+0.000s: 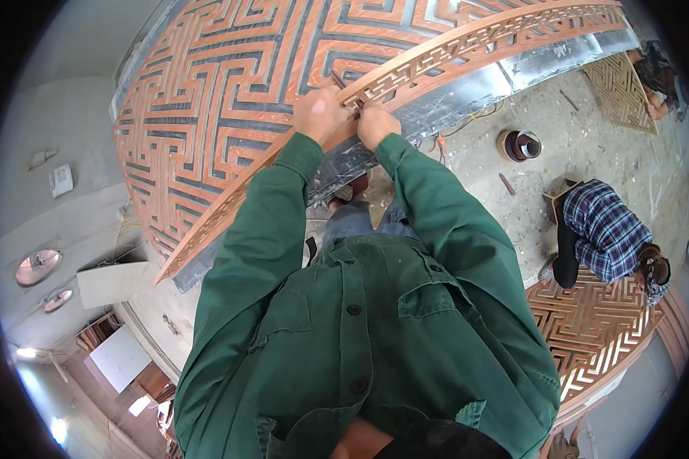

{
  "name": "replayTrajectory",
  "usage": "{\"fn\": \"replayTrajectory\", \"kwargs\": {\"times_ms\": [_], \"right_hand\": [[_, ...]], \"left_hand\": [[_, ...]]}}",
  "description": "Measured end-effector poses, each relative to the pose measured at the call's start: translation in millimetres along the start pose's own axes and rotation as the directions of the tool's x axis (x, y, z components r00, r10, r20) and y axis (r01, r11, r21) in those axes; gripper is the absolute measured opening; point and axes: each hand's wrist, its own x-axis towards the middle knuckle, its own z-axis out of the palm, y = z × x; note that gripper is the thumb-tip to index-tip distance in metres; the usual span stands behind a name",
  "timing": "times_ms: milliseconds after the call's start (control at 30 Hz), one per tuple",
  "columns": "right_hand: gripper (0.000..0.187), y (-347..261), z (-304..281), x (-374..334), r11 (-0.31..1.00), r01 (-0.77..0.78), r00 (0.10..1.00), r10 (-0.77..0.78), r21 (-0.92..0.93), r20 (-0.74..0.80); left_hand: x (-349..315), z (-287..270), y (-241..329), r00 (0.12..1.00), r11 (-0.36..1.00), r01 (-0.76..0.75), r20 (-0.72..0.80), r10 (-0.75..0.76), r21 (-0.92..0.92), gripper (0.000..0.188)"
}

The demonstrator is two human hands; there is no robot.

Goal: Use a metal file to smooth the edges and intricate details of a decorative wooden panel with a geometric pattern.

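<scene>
A long, narrow wooden fretwork panel (444,57) stands on edge along the near side of a bench. My left hand (319,115) is closed over this panel, fingers curled at its upper rail. Close on its right, my right hand (377,125) is closed against the panel's near side. Slim dark pieces show by the fingers of both hands, too small and covered to name. Beyond the panel lies a large reddish-brown wooden lattice (237,84) with angular maze-like openings, on the dark bench top (467,88).
A dark round container (522,145) stands on the speckled floor at the right, near an orange plug (439,141) on a cable. Farther right, a person in a plaid shirt (608,229) bends beside another lattice panel (589,329). Another person (657,84) is by a paler lattice (624,88).
</scene>
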Motion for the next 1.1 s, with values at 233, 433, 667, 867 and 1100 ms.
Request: {"fn": "replayTrajectory", "kwargs": {"times_ms": [233,433,667,867,1100], "right_hand": [[0.022,17.3,-4.4,-65.5,0.996,-0.084,0.995,0.083,0.008,0.062],[0.022,18.2,21.0,17.1,1.000,0.008,0.998,-0.008,0.002,-0.064],[0.029,41.1,-16.7,-99.9,0.989,-0.101,0.992,0.092,0.107,0.089],[0.030,50.7,-38.0,-123.4,0.624,-0.357,0.924,0.128,0.695,0.360],[0.026,34.2,-26.8,-106.8,0.382,-0.391,0.916,0.069,0.837,0.396]], "left_hand": [[1.1,-9.9,-12.6,1.000,0.998,-0.015,-0.011,0.015,-0.053,0.040],[10.4,0.2,-5.7,0.999,0.998,-0.043,0.020,0.044,-0.039,0.041],[2.1,-13.3,-4.9,1.000,0.997,0.019,0.017,-0.018,-0.072,0.042],[16.1,1.8,-35.9,0.989,0.987,-0.076,0.118,0.094,-0.145,0.048],[5.4,-4.0,-30.8,0.989,0.981,-0.080,0.110,0.101,-0.179,0.049]]}}
